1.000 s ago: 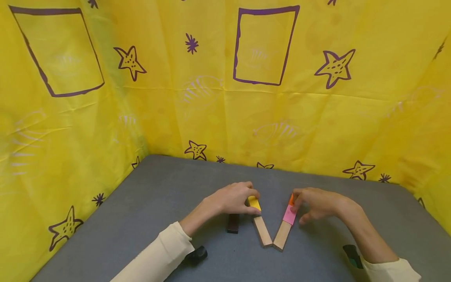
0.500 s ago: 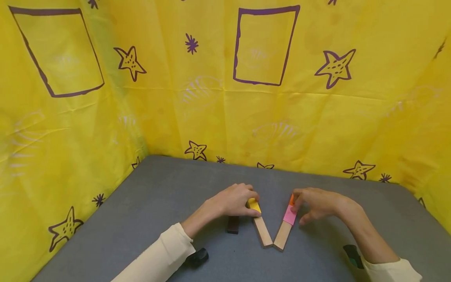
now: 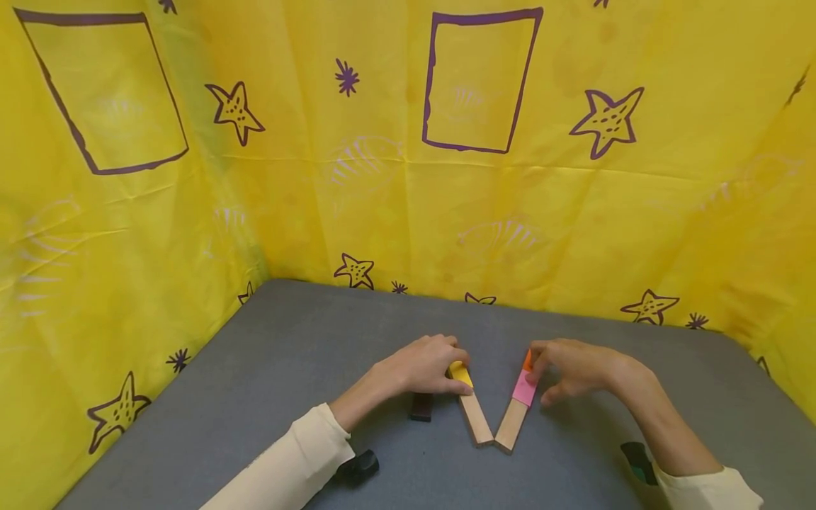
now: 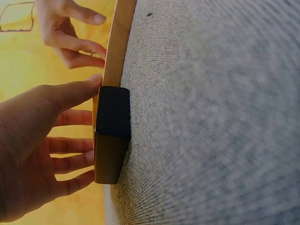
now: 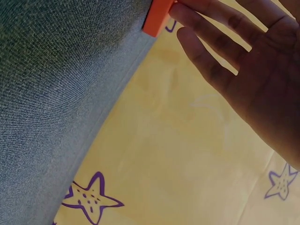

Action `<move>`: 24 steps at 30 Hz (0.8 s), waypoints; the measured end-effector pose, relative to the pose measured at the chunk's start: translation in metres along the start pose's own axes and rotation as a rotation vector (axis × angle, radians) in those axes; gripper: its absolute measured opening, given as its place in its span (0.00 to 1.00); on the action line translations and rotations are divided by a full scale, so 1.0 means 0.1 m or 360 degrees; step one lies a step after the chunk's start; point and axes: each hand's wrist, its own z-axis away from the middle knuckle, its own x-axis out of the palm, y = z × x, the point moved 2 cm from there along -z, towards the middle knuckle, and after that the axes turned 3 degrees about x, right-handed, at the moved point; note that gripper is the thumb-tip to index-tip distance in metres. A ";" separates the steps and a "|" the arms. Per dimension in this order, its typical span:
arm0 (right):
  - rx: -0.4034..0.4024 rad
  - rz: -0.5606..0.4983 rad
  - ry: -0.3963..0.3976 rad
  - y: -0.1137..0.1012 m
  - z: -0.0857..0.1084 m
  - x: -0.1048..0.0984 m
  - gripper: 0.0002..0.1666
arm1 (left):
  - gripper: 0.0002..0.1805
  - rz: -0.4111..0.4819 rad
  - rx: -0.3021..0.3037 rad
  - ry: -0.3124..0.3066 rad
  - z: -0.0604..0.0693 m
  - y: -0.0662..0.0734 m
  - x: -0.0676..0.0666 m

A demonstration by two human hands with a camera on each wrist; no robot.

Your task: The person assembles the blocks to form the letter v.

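Two plain wooden blocks, left (image 3: 477, 419) and right (image 3: 512, 426), lie with near ends together, forming a V. My left hand (image 3: 427, 365) holds a yellow block (image 3: 462, 375) at the far end of the V's left arm, thumb at its near end. On the right arm, a pink block (image 3: 524, 388) follows the wooden one, then an orange block (image 3: 528, 361). Fingertips of my right hand (image 3: 574, 368) rest on these two, its thumb apart from them. A dark block (image 3: 421, 407) lies under my left hand, partly hidden; the left wrist view shows this dark block (image 4: 112, 136) close up.
The blocks lie on a grey cloth-covered table (image 3: 319, 326). Yellow fabric walls (image 3: 382, 212) with purple starfish drawings rise at its back and sides. Black wrist straps or cameras show beneath the left forearm (image 3: 360, 466) and right forearm (image 3: 639, 464).
My left hand has slid the yellow block slightly towards me, closing the small gap to the left wooden block. My right hand and the other blocks have stayed in place.
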 end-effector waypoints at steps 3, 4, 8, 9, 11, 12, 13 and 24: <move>-0.0022 -0.0006 0.0016 0.00 0.00 -0.01 0.15 | 0.25 -0.0004 -0.0007 -0.0006 0.00 0.00 -0.01; -0.0022 -0.0009 0.0015 0.00 -0.01 -0.01 0.15 | 0.24 -0.0004 -0.0007 -0.0010 0.00 -0.01 -0.01; -0.0012 -0.0011 0.0000 0.00 0.00 -0.02 0.15 | 0.23 -0.0004 0.0002 -0.0030 0.01 -0.01 -0.02; -0.0007 -0.0011 -0.0006 0.00 0.00 -0.02 0.15 | 0.22 -0.0005 0.0008 -0.0035 0.01 -0.01 -0.03; 0.0008 -0.0015 -0.0017 0.00 0.00 -0.02 0.15 | 0.22 0.0004 0.0018 -0.0048 0.02 -0.01 -0.04; 0.0013 -0.0017 -0.0022 0.00 0.00 -0.02 0.15 | 0.22 0.0008 0.0024 -0.0058 0.03 -0.01 -0.05; 0.0018 -0.0020 -0.0023 0.00 0.00 -0.02 0.15 | 0.22 0.0012 0.0031 -0.0071 0.04 -0.02 -0.05; -0.0005 -0.0033 -0.0008 -0.01 -0.01 -0.02 0.14 | 0.21 0.0046 0.0150 -0.0158 0.06 -0.03 -0.08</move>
